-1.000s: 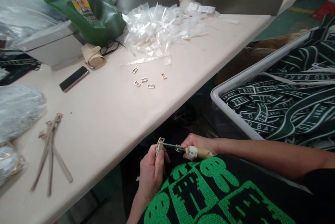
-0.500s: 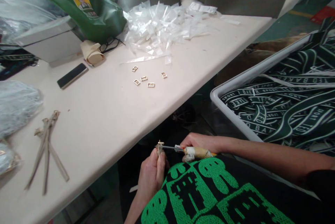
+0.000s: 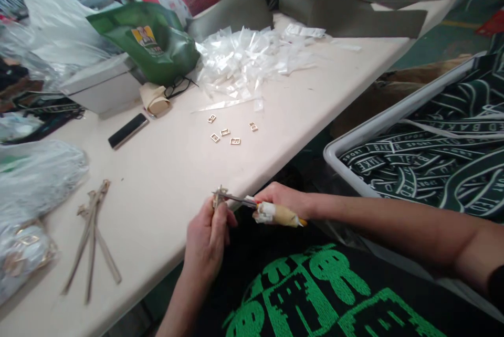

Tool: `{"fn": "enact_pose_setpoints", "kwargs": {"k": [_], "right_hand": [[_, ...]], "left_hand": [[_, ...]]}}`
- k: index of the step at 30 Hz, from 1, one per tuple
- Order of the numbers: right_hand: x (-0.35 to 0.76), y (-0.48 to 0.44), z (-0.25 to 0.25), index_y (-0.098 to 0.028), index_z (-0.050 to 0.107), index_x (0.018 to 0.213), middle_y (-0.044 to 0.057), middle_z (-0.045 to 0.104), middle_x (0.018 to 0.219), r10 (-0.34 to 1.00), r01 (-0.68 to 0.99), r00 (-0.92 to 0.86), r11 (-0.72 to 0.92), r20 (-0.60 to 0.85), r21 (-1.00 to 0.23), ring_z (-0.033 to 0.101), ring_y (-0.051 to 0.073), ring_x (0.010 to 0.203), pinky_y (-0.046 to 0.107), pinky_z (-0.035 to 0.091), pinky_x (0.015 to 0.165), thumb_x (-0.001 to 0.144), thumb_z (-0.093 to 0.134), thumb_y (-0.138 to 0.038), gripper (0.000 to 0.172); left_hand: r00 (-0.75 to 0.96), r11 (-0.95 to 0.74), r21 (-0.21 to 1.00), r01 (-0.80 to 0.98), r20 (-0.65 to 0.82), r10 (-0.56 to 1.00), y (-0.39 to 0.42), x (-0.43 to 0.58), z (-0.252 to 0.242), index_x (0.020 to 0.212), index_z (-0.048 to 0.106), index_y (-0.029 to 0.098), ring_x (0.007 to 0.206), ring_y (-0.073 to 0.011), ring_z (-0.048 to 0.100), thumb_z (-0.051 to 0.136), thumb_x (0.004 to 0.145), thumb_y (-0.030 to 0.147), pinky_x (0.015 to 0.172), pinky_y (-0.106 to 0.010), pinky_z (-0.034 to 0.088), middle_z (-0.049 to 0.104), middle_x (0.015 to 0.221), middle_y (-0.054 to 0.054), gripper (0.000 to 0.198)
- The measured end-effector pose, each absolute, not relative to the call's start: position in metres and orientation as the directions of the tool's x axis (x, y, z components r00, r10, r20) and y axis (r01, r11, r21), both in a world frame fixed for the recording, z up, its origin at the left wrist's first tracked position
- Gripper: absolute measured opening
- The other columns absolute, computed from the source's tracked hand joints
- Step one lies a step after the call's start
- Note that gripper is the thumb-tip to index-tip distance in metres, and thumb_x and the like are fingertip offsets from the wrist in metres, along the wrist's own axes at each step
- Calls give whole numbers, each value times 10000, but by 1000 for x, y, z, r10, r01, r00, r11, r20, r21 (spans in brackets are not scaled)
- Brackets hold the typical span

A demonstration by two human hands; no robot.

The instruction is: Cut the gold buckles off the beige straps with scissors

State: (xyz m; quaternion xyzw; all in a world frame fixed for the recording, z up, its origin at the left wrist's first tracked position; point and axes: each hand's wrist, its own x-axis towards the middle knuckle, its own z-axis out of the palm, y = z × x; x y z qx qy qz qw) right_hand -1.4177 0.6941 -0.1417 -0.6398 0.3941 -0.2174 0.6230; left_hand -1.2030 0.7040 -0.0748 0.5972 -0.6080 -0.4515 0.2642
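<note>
My left hand [image 3: 207, 229] is closed on a narrow taupe strap with a gold-coloured buckle [image 3: 220, 190] at its upper end, held just over the table's front edge. My right hand [image 3: 281, 198] grips a slim-nosed tool [image 3: 277, 214] with a tan and white taped handle and a yellow end. Its thin metal tip points left and meets the buckle; whether it pinches or only touches cannot be made out. On the table farther off lie several loose gold buckles [image 3: 224, 132]. Several straps [image 3: 94, 237] with buckled ends rest in a small pile at the left.
A white table [image 3: 169, 169] carries a phone [image 3: 128, 130], a green bag [image 3: 157, 48], a white box [image 3: 104, 85], glasses [image 3: 181, 86] and clear plastic scraps [image 3: 252, 59]. To the right stands a grey-rimmed bin [image 3: 346, 169] of lettered dark green webbing [image 3: 417, 164].
Both hands have moved left and up, with the strap, buckle and tool, to the table's edge. The tool's tip stays at the buckle. The camera view has tilted up slightly.
</note>
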Motion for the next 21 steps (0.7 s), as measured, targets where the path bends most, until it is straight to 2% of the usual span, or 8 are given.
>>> {"fn": "enact_pose_setpoints", "kwargs": {"k": [4,9,15,21], "right_hand": [[-1391,648,-117,-148,539,633,-29,450,583,-809,-147,559,120,-182,-982,377,92,573,222,275,525,663,629,-367,239],[-1374,641,-106,-153,479,561,-50,409,516,-823,-312,474,175,-312,-934,356,65,517,209,266,497,733,630,-299,271],[-1374,646,-95,-167,556,667,-40,511,517,-731,-388,481,318,-484,-865,497,102,459,211,388,468,783,696,-420,312],[-1382,644,-82,-163,555,632,-36,496,519,-743,-479,502,187,-443,-858,487,106,484,228,368,483,803,705,-439,358]], "left_hand": [[-105,-72,899,-432,-129,-986,652,-1190,-51,942,631,169,437,-77,493,517,923,580,451,-205,358,657,682,15,427],[-161,-99,866,-490,-201,-966,635,-1172,-52,856,606,169,408,-82,479,537,893,587,430,-212,331,650,629,15,425],[-184,65,703,-708,-94,-978,642,-1172,-60,787,568,212,397,-110,494,405,954,581,514,-265,408,657,597,28,436],[-214,137,568,-811,-72,-974,644,-1171,-63,722,578,222,431,-139,524,346,964,577,570,-299,418,674,601,-2,488]]}}
